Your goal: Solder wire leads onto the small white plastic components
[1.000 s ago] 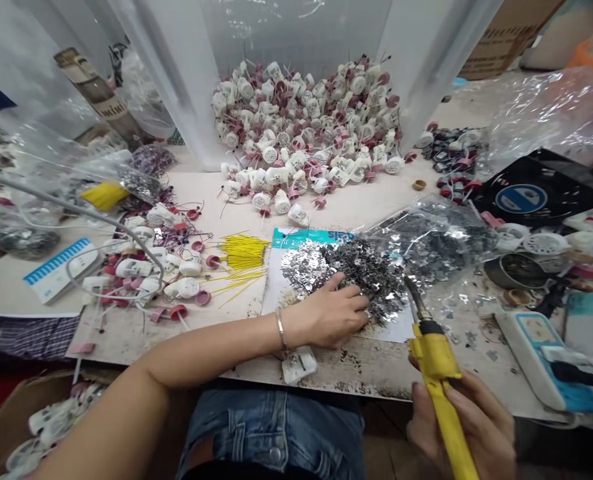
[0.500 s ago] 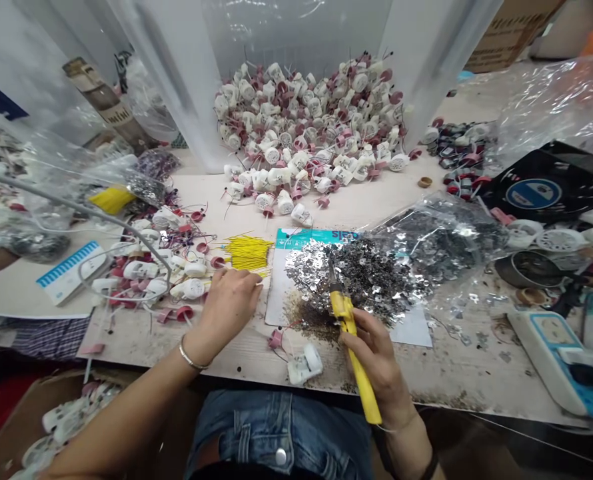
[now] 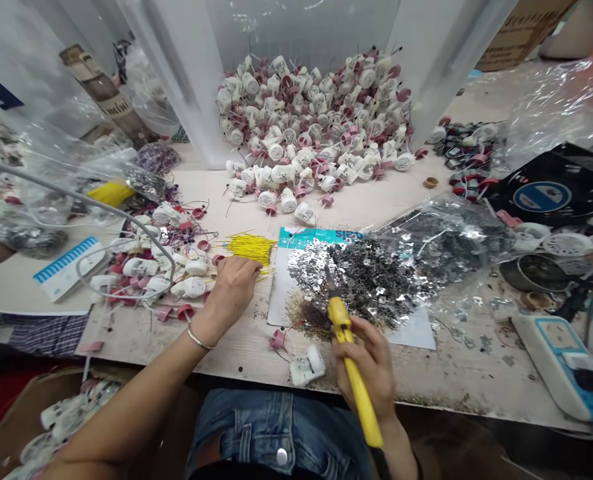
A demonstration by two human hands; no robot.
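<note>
The left hand [image 3: 232, 288] hides its own fingertips beside the yellow wires [image 3: 250, 247]. At right, my view cuts off the black cooling fan [image 3: 556, 185].

The left forearm [image 3: 149, 390] slants across the surface's [image 3: 456, 373] near edge; the left hand [image 3: 234, 290] is back-up, fingertips partly hidden. Over that edge, the right hand [image 3: 369, 363] has curled fingers, its forearm [image 3: 399, 450] nearer the body.

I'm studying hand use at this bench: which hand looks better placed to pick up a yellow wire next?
The left, it seems: the left hand is right at the yellow wires, while the right hand is occupied, gripping a yellow-handled tool near the metal pieces.
</note>
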